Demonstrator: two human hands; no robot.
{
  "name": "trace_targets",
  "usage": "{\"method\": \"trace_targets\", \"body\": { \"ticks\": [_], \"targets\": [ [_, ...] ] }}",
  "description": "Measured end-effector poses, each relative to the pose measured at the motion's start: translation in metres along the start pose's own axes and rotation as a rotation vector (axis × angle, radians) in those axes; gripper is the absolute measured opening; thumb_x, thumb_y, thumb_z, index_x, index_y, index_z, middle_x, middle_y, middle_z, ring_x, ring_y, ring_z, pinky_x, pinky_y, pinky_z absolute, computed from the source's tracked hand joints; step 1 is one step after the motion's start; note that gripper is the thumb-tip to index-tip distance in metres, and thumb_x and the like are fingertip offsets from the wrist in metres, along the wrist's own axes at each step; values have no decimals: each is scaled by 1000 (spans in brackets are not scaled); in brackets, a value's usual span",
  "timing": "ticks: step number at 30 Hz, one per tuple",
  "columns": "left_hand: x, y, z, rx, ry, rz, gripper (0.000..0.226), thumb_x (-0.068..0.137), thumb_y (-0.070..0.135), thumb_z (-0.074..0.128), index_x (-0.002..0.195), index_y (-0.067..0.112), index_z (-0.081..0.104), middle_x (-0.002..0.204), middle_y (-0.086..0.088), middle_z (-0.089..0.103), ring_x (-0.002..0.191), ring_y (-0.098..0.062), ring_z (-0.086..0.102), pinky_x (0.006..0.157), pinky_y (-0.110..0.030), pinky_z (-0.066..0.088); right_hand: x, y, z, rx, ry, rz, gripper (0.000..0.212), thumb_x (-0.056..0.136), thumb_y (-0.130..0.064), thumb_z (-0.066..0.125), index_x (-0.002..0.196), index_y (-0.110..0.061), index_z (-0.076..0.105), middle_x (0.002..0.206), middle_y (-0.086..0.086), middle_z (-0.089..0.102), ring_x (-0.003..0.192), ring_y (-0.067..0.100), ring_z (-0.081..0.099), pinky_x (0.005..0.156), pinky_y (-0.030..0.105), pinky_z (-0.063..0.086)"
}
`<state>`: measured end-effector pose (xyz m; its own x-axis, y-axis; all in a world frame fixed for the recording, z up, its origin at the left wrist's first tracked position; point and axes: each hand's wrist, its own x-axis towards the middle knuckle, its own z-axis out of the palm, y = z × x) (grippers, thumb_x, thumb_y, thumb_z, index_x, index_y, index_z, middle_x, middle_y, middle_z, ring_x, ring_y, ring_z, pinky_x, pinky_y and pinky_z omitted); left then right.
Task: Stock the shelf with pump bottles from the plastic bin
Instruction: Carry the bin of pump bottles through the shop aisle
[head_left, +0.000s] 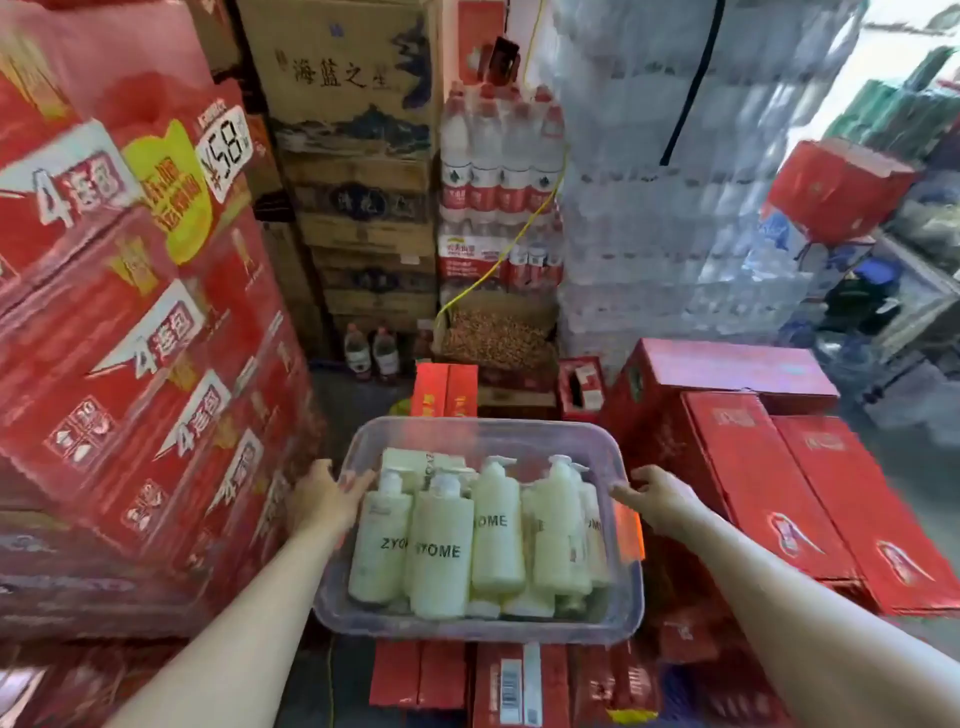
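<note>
Cream-white plastic pump bottles (441, 551), printed with black block lettering, fill a clear, faintly lilac rectangular plastic bin (478, 630) that carries an orange label (628, 530) on its right wall. Red cardboard cartons (130, 364) at left show white bands, yellow patches and a white price tag (226, 150) with black figures. Brown cardboard boxes (353, 78) bear dark blue mountain artwork. Clear water bottles (488, 156) have red caps and red-and-white labels; a yellow cord (498, 265) crosses them. Glossy red flat boxes (769, 483) at right carry white-and-red emblems.

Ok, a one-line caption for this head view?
Left hand and right hand hold a clear bin of pump bottles among stacked red cartons.
</note>
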<state>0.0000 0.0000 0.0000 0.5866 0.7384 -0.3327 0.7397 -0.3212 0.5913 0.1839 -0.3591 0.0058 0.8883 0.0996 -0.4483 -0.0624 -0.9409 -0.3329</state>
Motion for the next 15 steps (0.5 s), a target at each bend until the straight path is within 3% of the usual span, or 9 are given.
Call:
{"method": "trace_targets", "body": {
  "ticks": [2, 5, 7, 11, 15],
  "targets": [
    [17, -16, 7, -5, -1, -81, 68, 88, 52, 63, 134, 3, 52, 128, -23, 60, 114, -40, 59, 86, -40, 45, 2, 0, 13, 118, -39, 63, 51, 86, -52, 66, 116, -11, 64, 93, 4, 69, 76, 20, 65, 63, 32, 54],
    [31, -37, 18, 2, -95, -50, 50, 89, 59, 56, 96, 11, 65, 88, -17, 70, 81, -35, 67, 69, -37, 51, -2, -3, 28, 163, -9, 123, 46, 85, -52, 70, 108, -12, 60, 103, 5, 66, 88, 22, 60, 60, 31, 45],
    [37, -44, 22, -13, -119, -23, 45, 91, 57, 56, 86, 13, 61, 77, -11, 66, 76, -32, 65, 59, -34, 43, -4, -7, 34, 219, 39, 165, 48, 82, -55, 71, 109, -17, 58, 105, 3, 66, 92, 22, 61, 62, 30, 45],
    [41, -52, 21, -153, -177, -42, 39, 89, 54, 62, 94, 15, 60, 83, -3, 64, 78, -24, 60, 58, -31, 37, -14, -16, 36, 232, 69, 210, 52, 84, -58, 68, 108, -12, 59, 94, 0, 64, 81, 18, 60, 54, 26, 38],
    [42, -53, 21, -129, -233, -31, 55, 78, 64, 68, 99, 14, 56, 91, -4, 65, 78, -23, 60, 64, -33, 42, -27, -21, 36, 250, 63, 260, 61, 80, -68, 65, 96, -9, 61, 76, 0, 64, 64, 13, 58, 47, 26, 37]
  ]
}}
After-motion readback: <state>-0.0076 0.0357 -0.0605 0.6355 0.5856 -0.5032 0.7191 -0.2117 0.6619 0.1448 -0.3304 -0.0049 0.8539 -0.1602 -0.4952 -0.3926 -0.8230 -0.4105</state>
